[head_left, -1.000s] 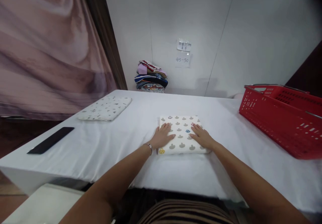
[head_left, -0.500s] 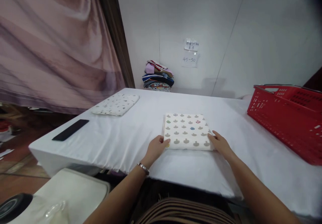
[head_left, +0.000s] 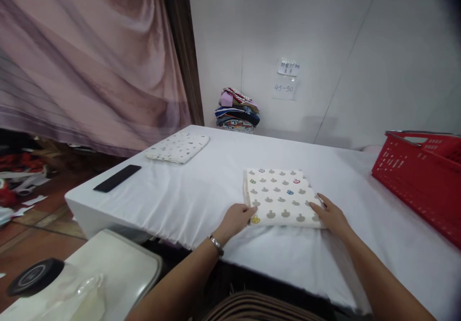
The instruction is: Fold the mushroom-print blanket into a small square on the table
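A folded white cloth [head_left: 279, 198] lies on the white-covered table in front of me. It is printed with grey mushroom shapes, a few of them coloured. At its near left corner, my left hand [head_left: 238, 217] is closed, thumb on top and the other fingers tucked low by the edge. My right hand [head_left: 332, 215] grips the right edge, its thumb resting on the print and a finger stretched along the side. Folded layers show along the cloth's left edge. Farther left on the table lies a second folded white cloth [head_left: 180, 147] with small dark prints.
A flat black object [head_left: 117, 178] lies near the table's left edge. On the right stands a red plastic basket [head_left: 421, 177]. Folded fabrics [head_left: 237, 112] are stacked behind the table by the wall. A white surface at lower left bears a round black object [head_left: 36, 277].
The view has turned a little, so most things sit farther right in it. Both hands stay at the mushroom-print cloth, and its layered left edge shows more.
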`<state>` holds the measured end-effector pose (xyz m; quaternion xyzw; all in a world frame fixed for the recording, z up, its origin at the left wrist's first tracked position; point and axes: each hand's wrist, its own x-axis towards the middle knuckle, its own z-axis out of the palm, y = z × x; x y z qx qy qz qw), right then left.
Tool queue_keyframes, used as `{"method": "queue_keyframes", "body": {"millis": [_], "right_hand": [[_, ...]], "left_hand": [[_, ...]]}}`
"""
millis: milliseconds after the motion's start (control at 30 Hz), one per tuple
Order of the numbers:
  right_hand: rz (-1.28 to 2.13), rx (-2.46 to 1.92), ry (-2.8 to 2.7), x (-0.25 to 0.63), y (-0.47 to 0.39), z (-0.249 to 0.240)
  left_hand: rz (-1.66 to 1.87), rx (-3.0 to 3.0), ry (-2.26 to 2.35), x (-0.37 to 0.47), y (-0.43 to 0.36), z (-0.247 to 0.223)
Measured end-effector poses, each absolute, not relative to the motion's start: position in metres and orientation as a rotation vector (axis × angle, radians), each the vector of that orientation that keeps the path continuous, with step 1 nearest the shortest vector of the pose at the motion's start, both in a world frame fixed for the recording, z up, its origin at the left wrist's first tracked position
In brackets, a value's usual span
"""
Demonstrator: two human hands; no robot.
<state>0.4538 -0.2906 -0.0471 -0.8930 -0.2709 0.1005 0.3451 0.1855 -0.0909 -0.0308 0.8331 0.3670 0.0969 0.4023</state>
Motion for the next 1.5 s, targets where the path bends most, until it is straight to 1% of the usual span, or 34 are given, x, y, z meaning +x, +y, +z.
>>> {"method": "queue_keyframes", "body": {"millis": [167, 367, 500, 567, 633, 667, 733, 867, 1000, 1100, 1300, 1500], "right_hand": [[0.288, -2.403, -0.669, 0.455, -0.287, -0.047], [0.275, -2.388, -0.676, 0.458, -0.286, -0.052], [0.277, -2.473, -0.746, 0.457, -0.288, -0.048], [0.177, -2.534, -0.840, 0.455, -0.285, -0.041], [0.003, -2.532, -0.996, 0.452, -0.277, -0.033], [-0.068, -2.491, -1.081, 0.450, -0.269, -0.029], [-0.105, -2.362, -1.230, 0.444, -0.244, -0.021], [0.030, -2.178, -1.507, 0.426, -0.165, -0.009], [0.147, -2.182, -1.757, 0.412, -0.085, -0.001], [0.304, -2.238, -1.779, 0.409, -0.048, -0.001], [0.354, -2.182, -1.744, 0.414, -0.039, -0.008], [0.376, -1.857, -1.458, 0.418, -0.054, -0.005]], "left_hand": [[0.390, 1.980, 1.060, 0.199, -0.055, -0.027], [0.347, 1.893, 1.068, 0.221, -0.033, -0.035], [0.403, 1.847, 1.073, 0.227, -0.032, -0.042], [0.425, 1.818, 1.073, 0.228, -0.031, -0.045], [0.432, 1.797, 1.073, 0.229, -0.029, -0.046], [0.436, 1.791, 1.074, 0.231, -0.028, -0.047], [0.450, 1.790, 1.082, 0.234, -0.025, -0.047], [0.506, 1.815, 1.111, 0.240, -0.023, -0.044], [0.540, 1.838, 1.109, 0.242, -0.022, -0.044], [0.546, 1.832, 1.100, 0.242, -0.020, -0.046], [0.553, 1.807, 1.097, 0.245, -0.018, -0.053], [0.580, 1.801, 1.070, 0.255, -0.015, -0.049]]}}
